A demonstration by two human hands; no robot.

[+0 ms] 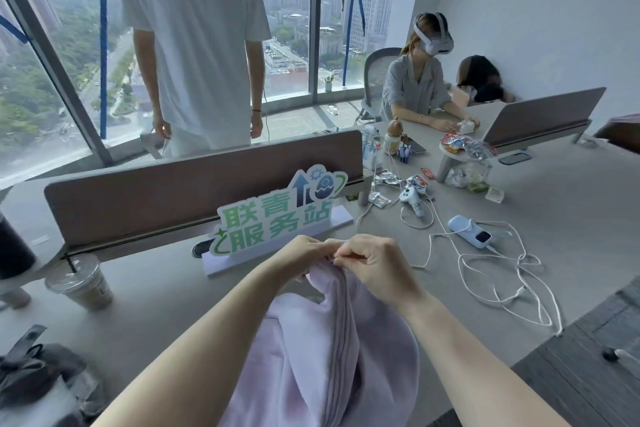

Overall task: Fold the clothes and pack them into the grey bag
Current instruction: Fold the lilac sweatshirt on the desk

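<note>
A pale lilac fleece garment (332, 357) hangs in front of me over the near edge of the desk, lifted by its top edge. My left hand (304, 253) and my right hand (377, 263) sit side by side, and both pinch that top edge. The cloth drapes down between my forearms in soft folds. A dark grey bag (38, 378) lies crumpled at the near left corner of the desk, apart from both hands.
An iced coffee cup (81, 282) stands at left. A green and white sign (277, 215) sits just beyond my hands, before a brown divider (173, 198). White cables (502, 270), a controller (414, 199) and snack wrappers lie at right. One person stands beyond the divider; another sits at far right.
</note>
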